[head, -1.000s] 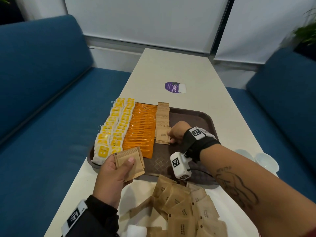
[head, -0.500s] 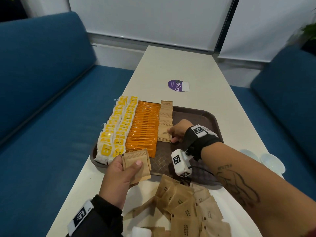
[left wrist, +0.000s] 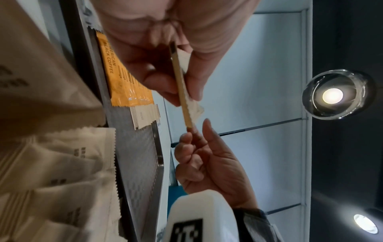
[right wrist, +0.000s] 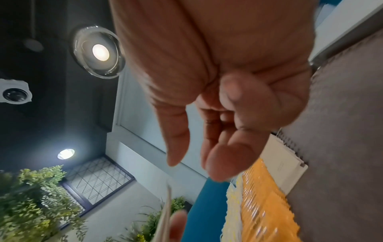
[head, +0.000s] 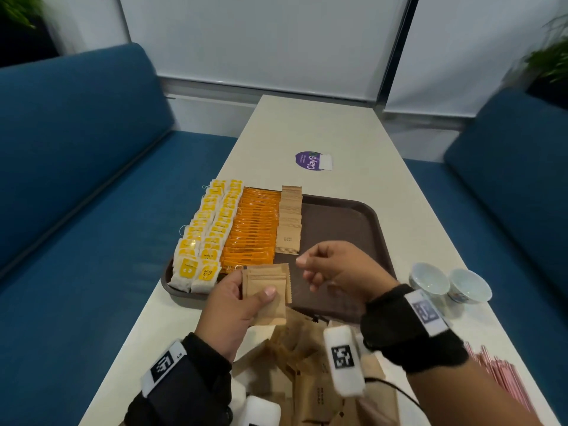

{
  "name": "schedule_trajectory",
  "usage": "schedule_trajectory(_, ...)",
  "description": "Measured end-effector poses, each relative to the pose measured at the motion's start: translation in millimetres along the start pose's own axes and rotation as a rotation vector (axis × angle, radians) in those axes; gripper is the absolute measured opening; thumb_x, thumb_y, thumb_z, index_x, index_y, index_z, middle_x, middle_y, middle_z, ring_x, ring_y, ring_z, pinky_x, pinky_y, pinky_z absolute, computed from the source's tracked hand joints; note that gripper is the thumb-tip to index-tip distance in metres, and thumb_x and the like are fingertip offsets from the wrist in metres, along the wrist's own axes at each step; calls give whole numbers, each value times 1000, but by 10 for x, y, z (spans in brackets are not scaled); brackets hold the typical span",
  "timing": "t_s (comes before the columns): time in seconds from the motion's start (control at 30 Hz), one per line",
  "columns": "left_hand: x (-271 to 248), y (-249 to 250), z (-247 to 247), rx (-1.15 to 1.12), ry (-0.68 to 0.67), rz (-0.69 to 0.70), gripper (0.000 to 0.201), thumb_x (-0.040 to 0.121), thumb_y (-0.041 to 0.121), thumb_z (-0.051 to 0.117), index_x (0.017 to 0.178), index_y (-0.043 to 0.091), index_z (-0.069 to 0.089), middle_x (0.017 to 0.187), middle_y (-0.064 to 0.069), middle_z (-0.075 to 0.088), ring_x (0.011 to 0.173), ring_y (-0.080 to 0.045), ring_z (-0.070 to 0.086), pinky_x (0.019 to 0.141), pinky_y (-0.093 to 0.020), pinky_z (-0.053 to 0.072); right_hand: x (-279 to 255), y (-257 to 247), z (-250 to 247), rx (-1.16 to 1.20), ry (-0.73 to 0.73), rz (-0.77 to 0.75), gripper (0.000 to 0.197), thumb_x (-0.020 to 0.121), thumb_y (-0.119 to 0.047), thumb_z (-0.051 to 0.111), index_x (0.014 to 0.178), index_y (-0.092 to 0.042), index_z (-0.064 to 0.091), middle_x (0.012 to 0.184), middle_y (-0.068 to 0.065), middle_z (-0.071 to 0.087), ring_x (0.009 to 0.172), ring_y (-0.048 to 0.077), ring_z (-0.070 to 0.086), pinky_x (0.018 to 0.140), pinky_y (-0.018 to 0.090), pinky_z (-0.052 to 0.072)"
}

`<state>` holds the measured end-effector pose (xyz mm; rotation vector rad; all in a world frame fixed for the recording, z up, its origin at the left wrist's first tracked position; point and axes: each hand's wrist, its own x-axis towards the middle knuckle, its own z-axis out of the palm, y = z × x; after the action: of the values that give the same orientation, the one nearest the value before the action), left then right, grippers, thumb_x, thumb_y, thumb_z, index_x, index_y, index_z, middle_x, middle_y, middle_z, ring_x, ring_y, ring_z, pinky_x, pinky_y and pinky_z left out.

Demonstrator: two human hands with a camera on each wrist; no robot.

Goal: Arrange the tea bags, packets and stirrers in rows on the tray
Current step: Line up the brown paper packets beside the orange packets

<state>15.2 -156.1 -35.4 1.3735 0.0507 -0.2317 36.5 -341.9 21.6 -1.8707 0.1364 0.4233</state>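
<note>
While a second ago the right hand was pressed to the near end of the brown sugar row on the tray, it has now lifted clear and drawn back toward the left hand, fingers loosely curled and holding nothing. That suggests one more packet has just been laid and the next is about to be fetched. The left hand grips a small stack of brown packets between thumb and fingers, at 9 o'clock of the right fingertips and just apart from them. On the tray, tea bags fill the 9 o'clock side, orange coffee sachets lie beside them, and the sugar row stops short of the near rim. Loose packets wait on the worktop at 6 o'clock, stirrers at 4 o'clock.
</note>
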Motion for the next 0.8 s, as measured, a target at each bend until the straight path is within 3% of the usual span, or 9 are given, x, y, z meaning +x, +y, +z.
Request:
schedule_trajectory(0.13, -52, -10, 102, 35, -30, 1, 27, 80, -3, 63, 99, 16, 64, 91, -5, 74, 90, -22, 68, 75, -37, 54, -190, 142, 100, 139, -12, -17, 17, 86, -24, 65, 92, -8, 66, 73, 3, 65, 62, 14, 59, 69, 33, 46)
schedule_trajectory(0.2, -81, -16, 140, 35, -38, 3, 30, 79, -6, 63, 100, 16, 63, 90, -4, 74, 88, -20, 69, 74, -36, 55, -265, 171, 104, 174, 4, -38, 15, 87, -24, 63, 89, -9, 64, 69, 1, 65, 58, 12, 59, 59, 26, 47)
schedule_trajectory(0.3, -129, -31, 188, 41, -45, 5, 35, 76, -9, 65, 104, 13, 62, 88, -4, 74, 86, -19, 69, 71, -33, 54, -349, 207, 131, 188, -5, -56, 10, 88, -20, 62, 87, -9, 63, 67, 2, 64, 51, 9, 56, 41, 16, 37)
schedule_trajectory(0.5, -170, -18, 182, 48, -26, -1, 35, 79, -8, 63, 102, 18, 59, 94, -6, 72, 90, -20, 68, 73, -34, 56, -385, 294, 128, 371, 158, -9, 9, 93, -11, 56, 86, -5, 58, 87, 17, 70, 47, 9, 54, 36, 15, 35)
schedule_trajectory(0.67, -185, 9, 150, 24, 54, 35, 41, 85, -7, 58, 106, 27, 52, 89, -1, 72, 84, -15, 68, 63, -28, 56, -394, 319, 117, 419, 191, 18, 10, 94, -15, 54, 92, -6, 57, 89, 14, 72, 51, 11, 58, 40, 15, 38)
schedule_trajectory(0.8, -180, 16, 146, 125, 109, 81, 28, 88, -6, 53, 91, 22, 56, 97, -3, 65, 90, -22, 62, 64, -30, 50, -405, 306, 146, 439, 199, 35, 12, 95, -17, 53, 98, -6, 58, 92, 13, 70, 54, 11, 60, 41, 15, 39)
